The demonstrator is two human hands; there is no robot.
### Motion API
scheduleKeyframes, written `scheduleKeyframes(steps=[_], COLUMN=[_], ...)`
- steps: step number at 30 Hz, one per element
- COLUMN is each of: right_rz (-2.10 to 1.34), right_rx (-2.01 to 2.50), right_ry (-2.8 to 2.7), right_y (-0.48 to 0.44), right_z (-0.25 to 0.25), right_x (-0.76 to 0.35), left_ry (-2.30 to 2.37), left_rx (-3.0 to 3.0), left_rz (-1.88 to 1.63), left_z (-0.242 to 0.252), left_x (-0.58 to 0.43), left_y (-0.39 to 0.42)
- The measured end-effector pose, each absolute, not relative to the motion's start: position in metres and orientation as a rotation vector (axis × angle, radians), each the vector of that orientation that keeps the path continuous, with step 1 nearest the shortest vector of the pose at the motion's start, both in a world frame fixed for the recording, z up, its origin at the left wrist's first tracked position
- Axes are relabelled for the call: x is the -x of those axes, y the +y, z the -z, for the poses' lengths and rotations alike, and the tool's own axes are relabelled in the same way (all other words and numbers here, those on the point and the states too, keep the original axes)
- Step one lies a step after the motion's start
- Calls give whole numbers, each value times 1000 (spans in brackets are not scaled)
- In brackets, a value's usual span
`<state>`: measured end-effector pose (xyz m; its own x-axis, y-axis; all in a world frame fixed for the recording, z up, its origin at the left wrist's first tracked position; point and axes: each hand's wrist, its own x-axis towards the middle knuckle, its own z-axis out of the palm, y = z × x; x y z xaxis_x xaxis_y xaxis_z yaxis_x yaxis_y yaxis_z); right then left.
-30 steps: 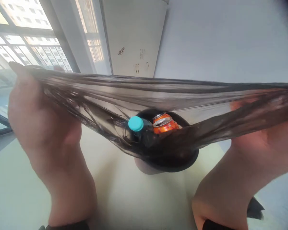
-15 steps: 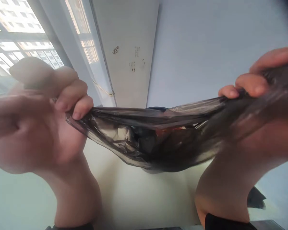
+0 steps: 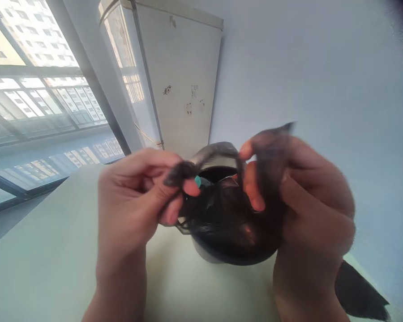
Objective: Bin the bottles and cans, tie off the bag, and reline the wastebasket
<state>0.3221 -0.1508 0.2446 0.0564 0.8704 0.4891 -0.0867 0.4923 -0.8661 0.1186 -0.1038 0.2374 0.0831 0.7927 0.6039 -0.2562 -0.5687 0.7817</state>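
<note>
A thin, see-through black plastic bag (image 3: 218,210) hangs between my hands, its gathered edge blurred by motion. My left hand (image 3: 130,197) pinches one twisted part of it between thumb and fingers. On the other side, my right hand (image 3: 315,197) is closed around a bunched part, with a dark corner sticking up above the fingers. Below the bag stands a round bin (image 3: 235,259) with a dark rim and a paler body. Through the film show mixed contents, some reddish and one small turquoise piece (image 3: 197,181), too blurred to name.
The bin stands on a pale surface (image 3: 43,250). Something flat and black (image 3: 359,290) lies at the lower right. A white fridge (image 3: 184,58) with worn marks stands behind, beside a window (image 3: 47,98) on the left and a plain wall (image 3: 309,80).
My hands have come together from far apart and moved lower. The bag's edge, stretched wide before, is now slack and bunched. More of the bin and fridge shows.
</note>
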Motion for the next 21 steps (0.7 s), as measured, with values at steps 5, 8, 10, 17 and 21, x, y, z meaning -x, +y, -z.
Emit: scheduleKeyframes(steps=[5,8,10,17,21], right_rz=[-906,-710,-640,-742,-840], right_rx=[869,919,899,891,836], right_ry=[-1498,-1543,-1505,-1591,-1617], right_y=[-148,-143,-141,-140,-147], right_z=[-239,-237,-235,-231,-234], right_x=[-328,-327,-326,-321,-316], left_ry=[524,573,598,527,550], left_rx=[-1731,-1818,-1856,-1877,-1786], left_rz=[-1462,-1484,-1494,-1372,-1424], left_z=[-237,-237,-236,-232,-231], left_x=[-132,-135,-135,-139,-142], left_y=[-114,-112,-110,-113,-115])
